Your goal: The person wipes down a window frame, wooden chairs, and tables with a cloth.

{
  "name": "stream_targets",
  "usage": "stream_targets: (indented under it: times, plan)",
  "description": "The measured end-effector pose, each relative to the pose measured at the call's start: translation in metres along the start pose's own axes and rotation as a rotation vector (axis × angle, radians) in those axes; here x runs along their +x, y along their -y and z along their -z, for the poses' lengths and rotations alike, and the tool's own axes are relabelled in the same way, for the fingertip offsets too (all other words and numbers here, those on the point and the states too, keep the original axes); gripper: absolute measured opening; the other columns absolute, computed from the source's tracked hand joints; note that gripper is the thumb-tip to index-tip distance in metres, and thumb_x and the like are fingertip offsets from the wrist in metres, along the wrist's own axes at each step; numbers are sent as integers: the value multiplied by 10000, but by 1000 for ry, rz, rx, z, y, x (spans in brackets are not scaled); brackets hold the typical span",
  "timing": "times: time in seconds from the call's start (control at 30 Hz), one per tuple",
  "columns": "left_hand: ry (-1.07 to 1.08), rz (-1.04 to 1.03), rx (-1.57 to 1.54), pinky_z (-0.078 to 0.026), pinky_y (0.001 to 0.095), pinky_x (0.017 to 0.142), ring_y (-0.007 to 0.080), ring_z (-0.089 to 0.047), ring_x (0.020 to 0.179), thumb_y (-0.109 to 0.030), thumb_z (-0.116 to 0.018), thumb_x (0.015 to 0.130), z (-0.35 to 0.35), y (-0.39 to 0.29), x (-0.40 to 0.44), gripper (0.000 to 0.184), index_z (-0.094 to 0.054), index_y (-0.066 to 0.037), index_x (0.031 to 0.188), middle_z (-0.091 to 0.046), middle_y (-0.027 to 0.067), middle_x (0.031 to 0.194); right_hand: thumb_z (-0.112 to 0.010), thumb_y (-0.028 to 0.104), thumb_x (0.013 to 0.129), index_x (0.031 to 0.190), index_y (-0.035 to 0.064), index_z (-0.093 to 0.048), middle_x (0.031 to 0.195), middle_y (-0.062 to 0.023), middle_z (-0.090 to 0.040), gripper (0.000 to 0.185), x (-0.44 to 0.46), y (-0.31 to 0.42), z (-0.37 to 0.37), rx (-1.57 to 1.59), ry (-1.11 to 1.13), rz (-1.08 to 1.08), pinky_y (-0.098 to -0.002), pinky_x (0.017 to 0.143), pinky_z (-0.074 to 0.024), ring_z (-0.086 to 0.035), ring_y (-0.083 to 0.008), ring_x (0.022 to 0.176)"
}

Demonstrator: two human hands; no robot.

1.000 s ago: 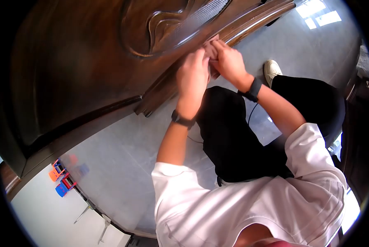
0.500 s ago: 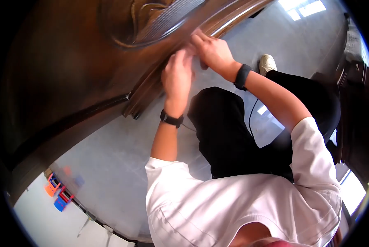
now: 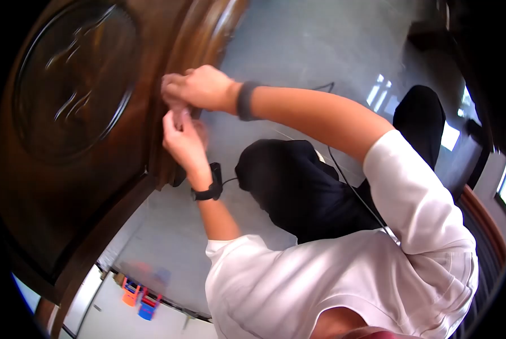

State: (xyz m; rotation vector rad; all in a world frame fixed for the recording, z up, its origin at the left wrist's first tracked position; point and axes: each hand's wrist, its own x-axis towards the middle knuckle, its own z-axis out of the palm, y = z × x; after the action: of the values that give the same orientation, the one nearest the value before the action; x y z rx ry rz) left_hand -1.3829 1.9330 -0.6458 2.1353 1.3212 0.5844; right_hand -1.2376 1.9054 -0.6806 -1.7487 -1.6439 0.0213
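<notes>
A dark brown wooden furniture panel [image 3: 114,150] with an oval carving [image 3: 75,79] fills the left of the head view. Along its edge runs a ridged wooden moulding [image 3: 193,42]. My right hand [image 3: 205,89] is at this moulding, its fingers bent and a little blurred. Just below it, almost touching, is my left hand [image 3: 184,144], with thumb and fingers drawn together in a pinch. Anything between the fingers of either hand is hidden or too small to make out. Both wrists wear black bands.
Grey, shiny floor [image 3: 298,51] spreads beyond the panel. A thin black cable [image 3: 349,189] runs past my dark trousers [image 3: 298,186]. Small orange and blue objects [image 3: 140,302] stand far off at the lower left. Dark furniture [image 3: 484,226] is at the right edge.
My view has turned, so the panel and both hands appear farther left. The oval carving shows whole. Both hands stay close together at the wooden edge, the right one now above the left.
</notes>
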Motion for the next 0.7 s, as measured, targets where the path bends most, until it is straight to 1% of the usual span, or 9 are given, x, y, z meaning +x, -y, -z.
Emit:
stream_targets:
  times: [0.13, 0.2, 0.27, 0.37, 0.4, 0.43, 0.57, 0.63, 0.7]
  plan:
    - [139, -34, 32, -514, 357, 708, 251, -645, 692, -210, -666, 933, -11, 9, -21, 255, -643, 11, 1059, -687, 154, 775, -682, 126, 790, 1080, 94, -595, 1042, -97, -665, 304, -39, 0, 6, 30, 186, -102, -378, 669, -575, -698, -281, 842]
    - [303, 18, 11, -521, 360, 744, 255, -653, 708, -193, -675, 926, -27, 13, -39, 269, -637, 13, 1095, -694, 157, 816, -790, 110, 683, 1051, 47, -596, 1026, -118, -670, 421, -78, -13, 19, 88, 341, -175, -385, 675, -574, -706, -285, 865]
    - [436, 79, -39, -524, 362, 789, 274, -674, 775, -168, -679, 920, -54, 3, -60, 287, -634, 11, 1140, -702, 175, 905, -811, 85, 632, 1032, 46, -594, 1003, -111, -675, 456, -128, -36, 48, 132, 345, -223, -401, 669, -570, -705, -298, 850]
    - [508, -262, -9, -519, 253, 676, 102, -633, 737, -97, -630, 970, -94, -31, -80, 252, -603, 49, 1174, -677, 52, 874, -791, 54, 629, 1014, 44, -586, 975, -114, -674, 436, -183, -65, 95, 201, 313, -348, -417, 656, -560, -695, -322, 837]
    - [559, -180, 28, -521, 370, 811, 288, -684, 900, -161, -675, 923, -86, -52, -73, 313, -634, 8, 1183, -702, 191, 995, -784, 43, 628, 1008, 44, -583, 968, -115, -672, 430, -179, -62, 99, 219, 285, -395, -421, 653, -556, -692, -329, 831]
    - [535, -333, 90, -523, 362, 782, 268, -681, 840, -155, -683, 918, -141, -110, -108, 324, -632, 7, 1194, -702, 172, 955, -776, 38, 629, 996, 44, -583, 964, -119, -671, 415, -237, -101, 152, 237, 199, -425, -423, 651, -552, -688, -334, 826]
    - [592, -451, 11, -517, 294, 669, 150, -630, 692, -83, -680, 921, -179, -240, -126, 306, -643, -7, 1215, -688, 90, 892, -715, 19, 678, 959, 40, -576, 951, -128, -660, 315, -282, -134, 264, 218, -97, -529, -428, 657, -540, -670, -336, 819]
    - [526, -735, 23, -511, 277, 637, 130, -614, 670, -80, -677, 925, -207, -296, -129, 320, -636, -6, 1234, -677, 81, 903, -693, 20, 700, 959, 35, -571, 944, -127, -653, 286, -301, -150, 322, 198, -205, -571, -425, 662, -539, -667, -333, 827]
    - [589, -739, -34, -497, 248, 622, 102, -599, 678, -66, -670, 931, -236, -360, -151, 325, -635, -14, 1249, -661, 58, 890, -671, 17, 725, 981, 38, -574, 996, -134, -633, 274, -336, -166, 387, 156, -299, -631, -423, 692, -540, -656, -328, 885]
